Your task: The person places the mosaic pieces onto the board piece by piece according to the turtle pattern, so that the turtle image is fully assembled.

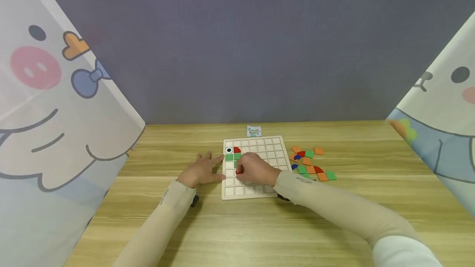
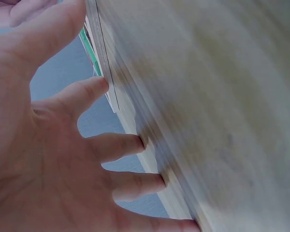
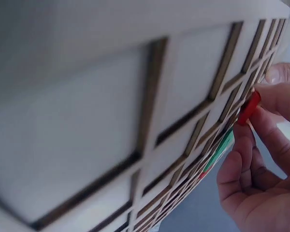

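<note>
A pale wooden grid board [image 1: 233,193] lies flat on the table. My right hand [image 1: 256,169] is over its left part, pinching a small red tile [image 3: 249,107] between thumb and fingers, close to the grid. At the board's left edge is my left hand [image 1: 200,171], its fingers spread, thumb and index tip right at the edge and the other fingertips down on the tabletop. In the upper left cells sit a white tile with a black eye [image 1: 229,150], a red rounded tile [image 1: 237,150] and green tiles [image 1: 229,157]. My right hand partly hides the cells around it.
Several loose orange, green, red and blue tiles [image 1: 310,169] are scattered right of the board, some overlapping. Behind the board's far edge lies a small printed picture card [image 1: 254,131]. A grey panel [image 1: 259,52] rises at the table's back, with cartoon-printed cloths at both sides.
</note>
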Action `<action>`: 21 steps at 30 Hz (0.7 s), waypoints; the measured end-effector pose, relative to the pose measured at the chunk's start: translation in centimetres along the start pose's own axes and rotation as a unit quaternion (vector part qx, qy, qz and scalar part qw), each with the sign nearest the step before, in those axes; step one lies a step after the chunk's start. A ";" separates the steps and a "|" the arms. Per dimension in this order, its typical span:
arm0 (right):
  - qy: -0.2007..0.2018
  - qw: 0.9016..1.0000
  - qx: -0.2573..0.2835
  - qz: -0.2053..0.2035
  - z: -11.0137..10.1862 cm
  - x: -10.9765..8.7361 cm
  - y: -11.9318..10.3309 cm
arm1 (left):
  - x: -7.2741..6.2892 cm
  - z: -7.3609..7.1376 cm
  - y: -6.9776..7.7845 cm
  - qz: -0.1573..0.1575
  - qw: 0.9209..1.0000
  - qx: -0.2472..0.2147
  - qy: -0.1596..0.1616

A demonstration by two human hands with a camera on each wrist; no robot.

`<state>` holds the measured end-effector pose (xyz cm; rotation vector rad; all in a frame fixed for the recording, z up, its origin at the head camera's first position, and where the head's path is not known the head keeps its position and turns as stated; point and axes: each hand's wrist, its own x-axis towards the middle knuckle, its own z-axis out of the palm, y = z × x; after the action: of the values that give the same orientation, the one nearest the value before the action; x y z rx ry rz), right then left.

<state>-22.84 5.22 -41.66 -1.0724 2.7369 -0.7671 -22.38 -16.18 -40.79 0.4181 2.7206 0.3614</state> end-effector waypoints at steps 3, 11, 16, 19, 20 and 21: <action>0.007 1.000 -0.009 0.003 0.2 0.2 -0.2 | 0.0 0.0 0.0 0.000 1.000 0.000 -0.001; -0.015 1.000 -0.009 0.021 0.1 0.3 -0.3 | 0.0 -0.1 0.0 0.006 1.000 0.004 -0.005; -0.021 1.000 -0.014 0.015 -0.1 0.1 -0.2 | 0.0 -0.1 0.0 0.002 1.000 0.002 -0.002; -0.016 1.000 -0.010 0.008 -0.1 0.0 0.0 | 0.0 -0.1 0.0 0.001 1.000 0.001 0.000; -0.015 1.000 -0.008 0.004 -0.1 0.0 0.0 | 0.0 -0.1 0.0 0.003 1.000 0.002 0.001; -0.013 1.000 -0.006 0.002 -0.1 -0.1 0.1 | 0.0 -0.1 0.0 0.003 1.000 0.002 0.001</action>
<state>-22.86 5.34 -41.61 -1.0725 2.7236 -0.7316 -22.41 -16.23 -40.68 0.4270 2.7225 0.3593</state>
